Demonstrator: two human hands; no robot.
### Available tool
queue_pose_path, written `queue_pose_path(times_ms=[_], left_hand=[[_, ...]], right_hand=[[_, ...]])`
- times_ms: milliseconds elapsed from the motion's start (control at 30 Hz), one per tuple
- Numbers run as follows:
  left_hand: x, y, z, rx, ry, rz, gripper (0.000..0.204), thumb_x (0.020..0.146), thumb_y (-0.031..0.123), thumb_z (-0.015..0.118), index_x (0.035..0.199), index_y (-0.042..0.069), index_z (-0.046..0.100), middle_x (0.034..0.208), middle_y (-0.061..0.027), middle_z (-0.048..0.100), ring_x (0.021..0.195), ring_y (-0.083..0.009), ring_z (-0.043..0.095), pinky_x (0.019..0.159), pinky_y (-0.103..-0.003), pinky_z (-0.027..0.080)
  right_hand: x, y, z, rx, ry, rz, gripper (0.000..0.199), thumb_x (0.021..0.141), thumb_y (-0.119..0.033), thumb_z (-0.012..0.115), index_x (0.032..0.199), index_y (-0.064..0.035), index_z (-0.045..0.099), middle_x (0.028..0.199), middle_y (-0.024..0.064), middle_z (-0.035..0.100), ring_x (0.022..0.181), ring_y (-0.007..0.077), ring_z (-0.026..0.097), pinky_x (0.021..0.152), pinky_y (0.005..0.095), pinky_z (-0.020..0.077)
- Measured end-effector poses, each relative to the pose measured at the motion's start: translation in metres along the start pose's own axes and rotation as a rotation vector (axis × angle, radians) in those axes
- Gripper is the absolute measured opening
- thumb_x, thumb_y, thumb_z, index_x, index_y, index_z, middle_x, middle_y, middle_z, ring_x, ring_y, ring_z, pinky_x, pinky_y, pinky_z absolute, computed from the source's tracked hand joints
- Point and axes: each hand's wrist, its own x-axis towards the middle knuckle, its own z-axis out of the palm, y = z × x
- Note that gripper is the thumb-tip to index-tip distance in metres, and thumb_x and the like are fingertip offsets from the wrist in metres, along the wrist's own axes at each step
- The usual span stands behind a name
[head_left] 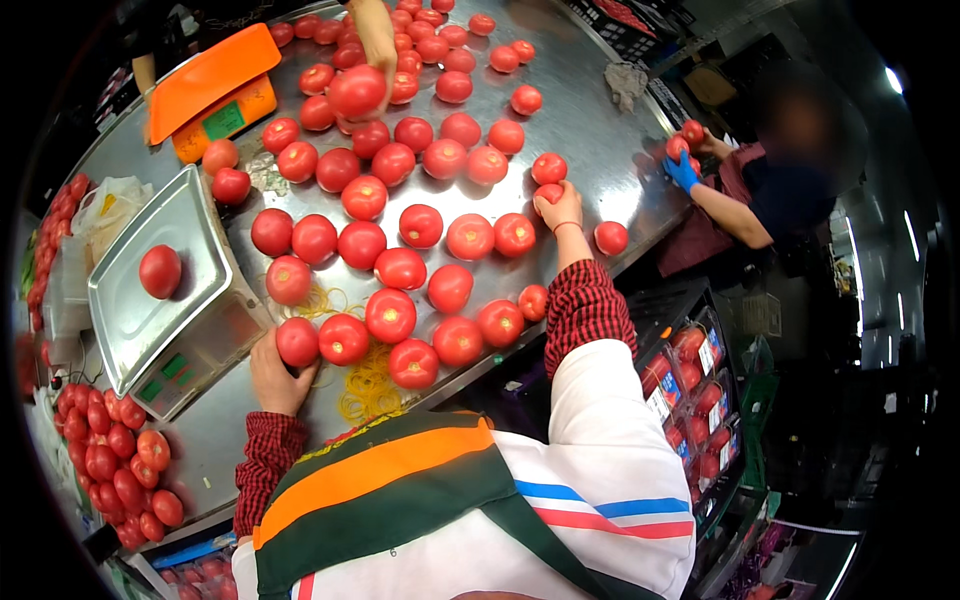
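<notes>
A scale (130,315) bearing one tomato (160,272) sits on the table (575,105) — more tomatoes (400,268) to its right.

Pretty lopsided reach here tbh. The right arm (592,385) is stretched well out ahead, only slightly bent, with the right hand (563,207) turned back-side up and its fingers curled into a grip. The right wrist (570,236) is kept nearly in line with the forearm. The left arm (268,460) is held way closer in, and the left hand (278,377) is cupped, thumb set apart from the fingers. Both hands are bare.
</notes>
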Motion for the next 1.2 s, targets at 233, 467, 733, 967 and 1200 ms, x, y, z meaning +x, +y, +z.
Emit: queue_pose_path(times_ms=[233, 467, 733, 967, 1200], left_hand=[[0.001, -0.003, 0.004, 0.005, 0.035, 0.058, 0.084, 0.061, 0.028, 0.084, 0.129, 0.001, 0.043, 0.116, -0.0185, 0.053, 0.108, -0.0367, 0.05, 0.094, -0.045, 0.04], [-0.002, -0.005, 0.0, -0.125, -0.001, 0.007, 0.087, 0.063, 0.022, 0.083, 0.135, 0.001, 0.038, 0.124, -0.0205, 0.049, 0.114, -0.0373, 0.047, 0.098, -0.044, 0.038], [0.013, 0.068, -0.051, -0.534, 0.009, 0.233, 0.088, 0.068, 0.022, 0.08, 0.139, 0.001, 0.032, 0.139, -0.0214, 0.039, 0.13, -0.0367, 0.037, 0.108, -0.044, 0.03], [0.013, 0.082, -0.059, -1.235, -0.074, -0.275, 0.081, 0.072, 0.012, 0.078, 0.138, 0.006, 0.033, 0.129, -0.0148, 0.05, 0.116, -0.0259, 0.053, 0.095, -0.034, 0.046], [0.017, 0.095, -0.073, -0.656, 0.004, 0.011, 0.088, 0.068, 0.009, 0.08, 0.14, 0.006, 0.031, 0.137, -0.0157, 0.046, 0.122, -0.0266, 0.05, 0.099, -0.036, 0.044]], right_hand=[[-0.024, -0.043, 0.011, 1.371, 0.078, 0.28, 0.05, 0.088, -0.04, 0.063, 0.124, -0.0093, 0.047, 0.109, 0.0122, 0.058, 0.083, 0.0281, 0.062, 0.058, 0.0436, 0.0529], [-0.149, -0.164, -0.012, 2.128, -0.583, 0.354, 0.06, 0.095, -0.056, 0.037, 0.117, -0.0021, 0.05, 0.095, 0.0167, 0.064, 0.069, 0.0332, 0.065, 0.049, 0.0328, 0.054], [-0.267, -0.178, 0.01, 1.669, -1.317, 0.31, 0.045, 0.097, -0.04, 0.039, 0.112, -0.0017, 0.056, 0.094, 0.0146, 0.066, 0.068, 0.0236, 0.067, 0.048, 0.028, 0.0518], [-0.319, -0.191, 0.014, 0.961, -0.93, -0.352, 0.035, 0.097, -0.019, 0.049, 0.125, 0.0024, 0.049, 0.107, 0.0078, 0.06, 0.096, 0.0136, 0.06, 0.08, 0.0265, 0.0495], [-0.33, -0.21, -0.018, 1.199, -1.014, -0.474, 0.082, 0.08, -0.02, 0.073, 0.143, 0.002, 0.026, 0.135, 0.0162, 0.04, 0.123, 0.021, 0.046, 0.1, 0.0324, 0.0412]])
